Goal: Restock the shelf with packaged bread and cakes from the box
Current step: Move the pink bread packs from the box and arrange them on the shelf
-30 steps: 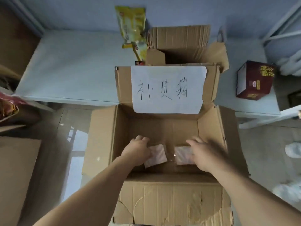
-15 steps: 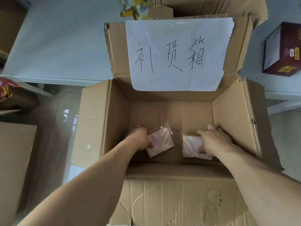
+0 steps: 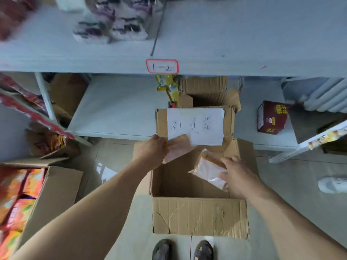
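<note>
An open cardboard box (image 3: 199, 216) stands on the floor in front of me, a handwritten paper sign (image 3: 204, 124) on its back flap. My left hand (image 3: 150, 152) grips a clear-wrapped bread pack (image 3: 178, 147) raised above the box's left side. My right hand (image 3: 236, 175) holds a second wrapped bread pack (image 3: 208, 169) over the box's right side. Above, the grey shelf (image 3: 234, 44) labelled 1-2 carries several packaged cakes (image 3: 112, 25) at its back left.
A lower shelf (image 3: 116, 109) holds a yellow snack bag (image 3: 167, 87), another open carton (image 3: 206, 92) and a dark red box (image 3: 272, 117). A carton of orange packets (image 3: 20, 196) stands at my left. My feet (image 3: 184, 250) are just behind the box.
Both hands have lifted out of the box, each with a bread pack. My view has pulled back and up, bringing the 1-2 shelf into sight.
</note>
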